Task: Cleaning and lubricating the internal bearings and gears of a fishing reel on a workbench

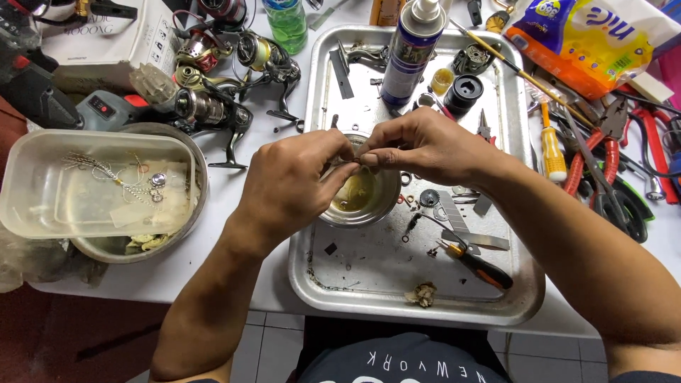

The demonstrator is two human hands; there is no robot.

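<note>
small metal part (pixel 352 162), pinched, mostly hidden

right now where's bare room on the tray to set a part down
Free: the metal tray floor near its front rim, between the small bowl and the black-handled screwdriver. Crowded: the tray's far end around the spray can and the pliers beside it.

On the metal tray (pixel 511 284): one spray can (pixel 411 50), one small bowl (pixel 362 206) of yellowish liquid, one black-handled screwdriver (pixel 479 266), one small black gear (pixel 428 198). Left of the tray: about three fishing reels (pixel 213 106), one clear plastic tub (pixel 92 184), one green bottle (pixel 287 25). Right of it: one yellow-handled screwdriver (pixel 552 149), two red-handled pliers (pixel 596 156). Two hands (pixel 291 184) over the bowl.
</note>
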